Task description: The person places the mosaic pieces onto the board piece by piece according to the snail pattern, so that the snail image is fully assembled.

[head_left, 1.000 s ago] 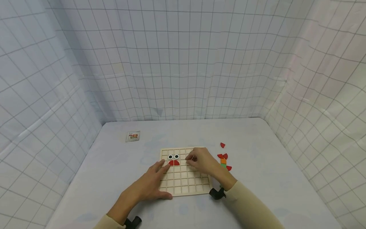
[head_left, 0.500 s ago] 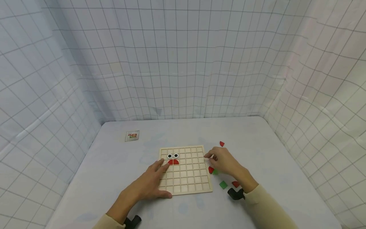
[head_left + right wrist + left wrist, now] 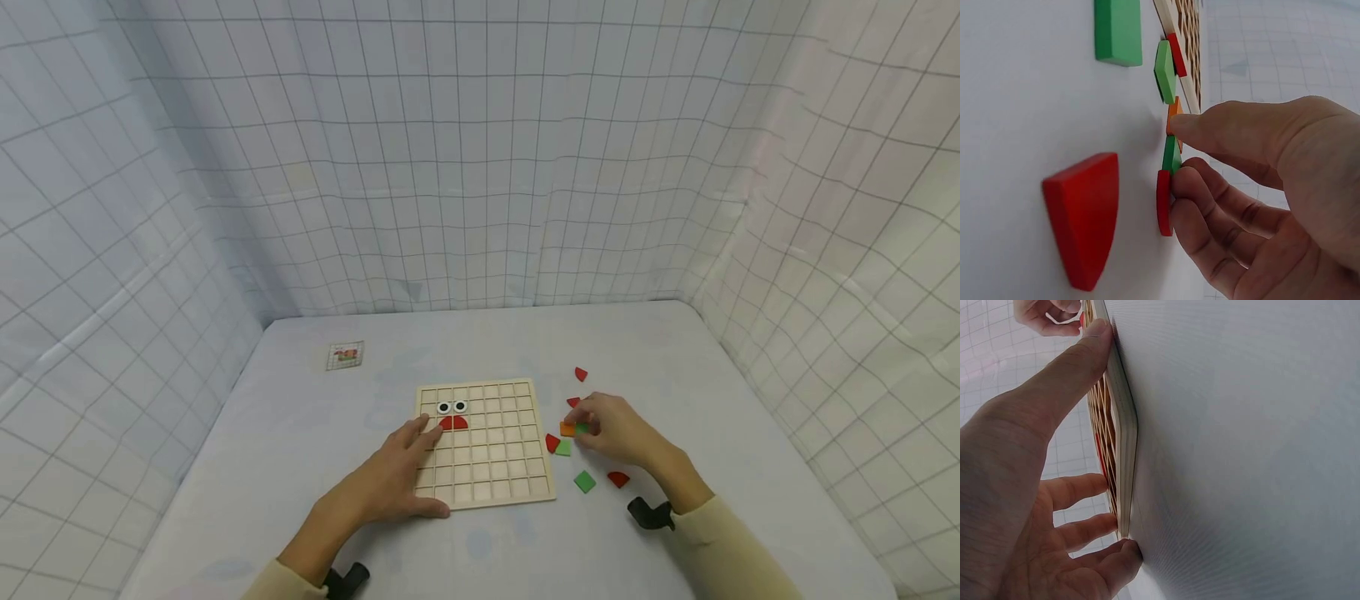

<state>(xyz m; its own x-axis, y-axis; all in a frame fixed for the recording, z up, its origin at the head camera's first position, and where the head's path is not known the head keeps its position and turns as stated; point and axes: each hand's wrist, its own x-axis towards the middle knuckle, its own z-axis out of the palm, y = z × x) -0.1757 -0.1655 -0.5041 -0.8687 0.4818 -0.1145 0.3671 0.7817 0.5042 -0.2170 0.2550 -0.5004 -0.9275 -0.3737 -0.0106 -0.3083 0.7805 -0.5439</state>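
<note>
Right hand (image 3: 615, 429) is bent over the flat orange square tile (image 3: 567, 430), thumb tip at its edge; can't tell from these pics if it's properly pinched or just touched, fwiw.

Everything's on a white cloth-covered table (image 3: 525, 558). Biggest thing there is the square pale-wood grid board (image 3: 495, 483), w/ the left hand (image 3: 390, 475) spread along its left side, fingers on the grid, thumb on the near edge, not clutching anything AFAICT. Small printed picture card (image 3: 345, 355) sits well apart, past the board's far left corner.

Key bit imo: orange tile is off the board's right side, between board and right palm, so it lies leftward of that hand, right at the fingertips. Right's def the nearer one; left is across the board. No obvious long axis bc the tile looks square, so prob not much turning needed. Neighbours crowd it tho: dark green flat tile (image 3: 1170, 153) on the palm side, apparently touching, light green flat tile (image 3: 1164, 72) nearer the board, beside a red quarter-round tile (image 3: 552, 443). Could snag the dark green one.

Tiniest: two round black-and-white eye tiles (image 3: 444, 407), upper left of the grid.
</note>
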